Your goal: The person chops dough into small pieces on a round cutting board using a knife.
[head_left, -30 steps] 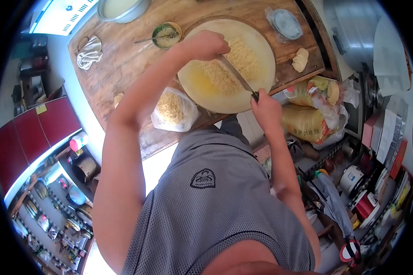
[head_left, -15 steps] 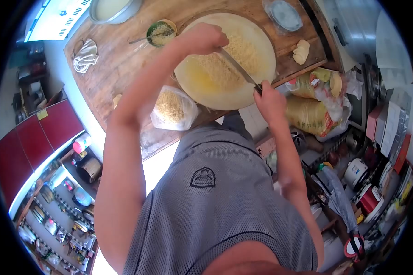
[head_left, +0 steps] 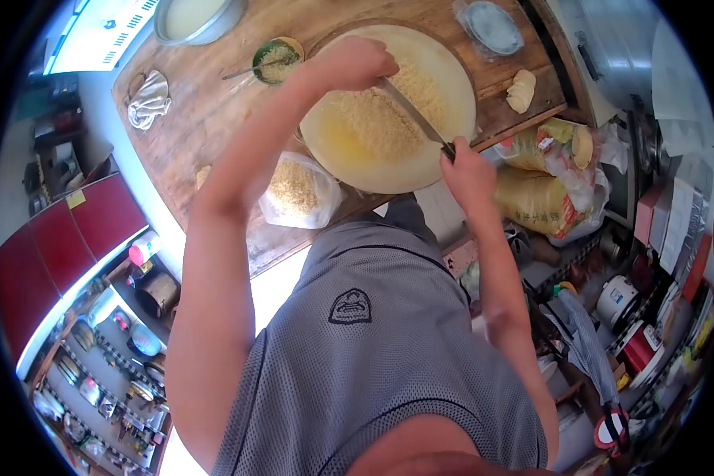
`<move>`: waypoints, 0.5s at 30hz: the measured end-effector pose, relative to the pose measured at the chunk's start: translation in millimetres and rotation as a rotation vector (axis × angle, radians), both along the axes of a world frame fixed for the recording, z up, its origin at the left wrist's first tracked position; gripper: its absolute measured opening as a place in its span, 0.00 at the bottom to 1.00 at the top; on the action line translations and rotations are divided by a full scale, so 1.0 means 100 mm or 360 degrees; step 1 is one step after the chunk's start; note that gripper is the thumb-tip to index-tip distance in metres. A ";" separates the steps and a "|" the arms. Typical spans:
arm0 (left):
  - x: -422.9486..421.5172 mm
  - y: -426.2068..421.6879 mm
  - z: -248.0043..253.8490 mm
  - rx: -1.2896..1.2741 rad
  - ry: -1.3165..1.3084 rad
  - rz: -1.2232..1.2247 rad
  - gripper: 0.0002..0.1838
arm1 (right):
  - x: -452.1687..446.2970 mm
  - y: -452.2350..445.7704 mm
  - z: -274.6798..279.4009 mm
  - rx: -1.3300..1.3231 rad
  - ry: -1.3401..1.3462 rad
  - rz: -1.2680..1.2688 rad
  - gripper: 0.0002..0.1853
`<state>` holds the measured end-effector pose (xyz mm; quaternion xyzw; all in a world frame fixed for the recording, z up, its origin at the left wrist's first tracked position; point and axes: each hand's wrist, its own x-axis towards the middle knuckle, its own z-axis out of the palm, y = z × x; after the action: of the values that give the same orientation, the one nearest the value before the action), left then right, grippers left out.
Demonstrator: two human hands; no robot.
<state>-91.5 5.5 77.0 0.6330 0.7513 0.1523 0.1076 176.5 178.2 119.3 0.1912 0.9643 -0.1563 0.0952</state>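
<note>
A knife (head_left: 412,112) with a dark handle lies across a round pale board, over a spread of yellowish crumbly bits (head_left: 385,127). My right hand (head_left: 469,176) is closed round its handle at the board's right edge. At the blade's far end my left hand (head_left: 358,63) is closed on the tip, above the board (head_left: 337,170). Some yellow liquid shows on the board's lower left. Beside it, near my left forearm, a plastic bag (head_left: 323,202) holds more yellowish crumbs.
On the wooden table (head_left: 206,95) are a green bowl (head_left: 278,61) with a spoon, a metal basin (head_left: 198,20), a cloth (head_left: 148,100), a wrapped lid-like disc (head_left: 493,28) and pale dough-like pieces (head_left: 520,91). Yellow sacks (head_left: 531,198) stand right of the table.
The view has shifted slightly over the past second, and the knife and both hands have moved only a little. Both hands remain on the knife.
</note>
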 end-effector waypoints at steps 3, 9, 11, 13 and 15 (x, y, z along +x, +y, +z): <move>-0.06 0.09 0.01 -0.0056 0.0042 -0.0010 0.07 | 0.04 0.03 -0.13 -0.0040 0.0010 0.0020 0.12; 0.00 0.09 -0.01 0.0029 -0.0015 -0.0008 0.07 | -0.02 0.08 0.01 0.0000 -0.0033 -0.0036 0.12; -0.06 0.14 0.00 0.0068 -0.0012 -0.0010 0.07 | -0.04 0.12 -0.24 -0.0034 -0.0014 -0.0019 0.12; -0.07 0.19 -0.05 -0.0183 0.0017 -0.0055 0.08 | -0.01 0.08 -0.24 -0.0076 -0.0019 -0.0004 0.12; -0.16 0.19 -0.02 -0.0083 0.0030 -0.0038 0.08 | -0.05 0.10 -0.15 -0.0030 0.0018 -0.0010 0.11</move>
<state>-107.4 24.4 75.3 0.6403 0.7485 0.1254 0.1187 171.4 188.1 104.2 0.1924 0.9627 -0.1668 0.0912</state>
